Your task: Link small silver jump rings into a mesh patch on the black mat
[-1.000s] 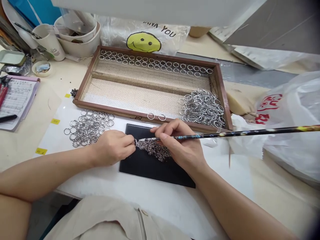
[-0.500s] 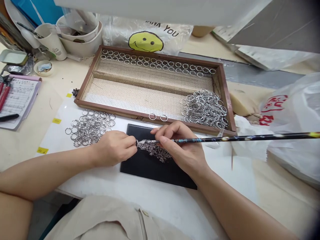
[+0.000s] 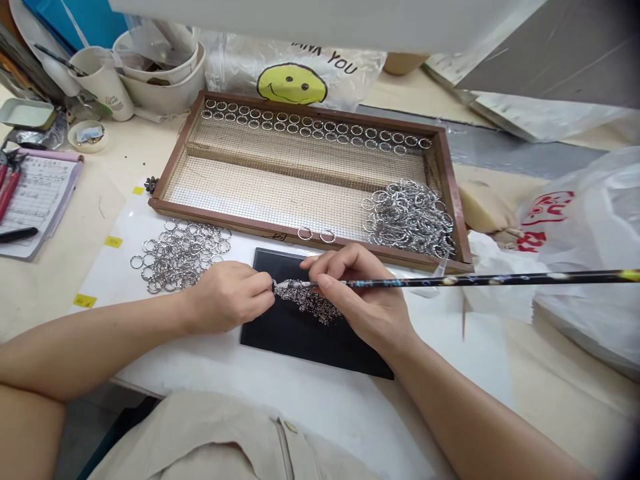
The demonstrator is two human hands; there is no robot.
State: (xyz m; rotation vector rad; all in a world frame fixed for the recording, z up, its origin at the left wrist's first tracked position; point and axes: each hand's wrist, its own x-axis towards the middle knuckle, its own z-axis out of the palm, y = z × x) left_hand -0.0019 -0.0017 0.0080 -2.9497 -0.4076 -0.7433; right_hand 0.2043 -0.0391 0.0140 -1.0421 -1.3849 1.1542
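My left hand (image 3: pixel 235 295) is closed in a pinch over the left part of a black mat (image 3: pixel 300 343). A tiny dark edge shows at its fingertips, but the held thing is mostly hidden. My right hand (image 3: pixel 373 293) grips a long patterned pen-like stick (image 3: pixel 480 279), whose pale tip reaches the left fingertips. Beneath the tip, a heap of tiny silvery beads (image 3: pixel 320 305) lies on the mat. Left of the mat, many loose silver rings (image 3: pixel 183 257) are piled on a white sheet.
A wooden-framed mesh tray (image 3: pixel 310 243) stands beyond the hands, with rings lined up along its back and a ring pile (image 3: pixel 410 217) at right. Yellow tags (image 3: pixel 85 301) mark the sheet. A notepad (image 3: pixel 43 193) with pliers lies left; a plastic bag (image 3: pixel 590 247) sits right.
The far end of the patterned stick has dipped slightly, and my right hand has shifted a touch. My left hand stays in place.
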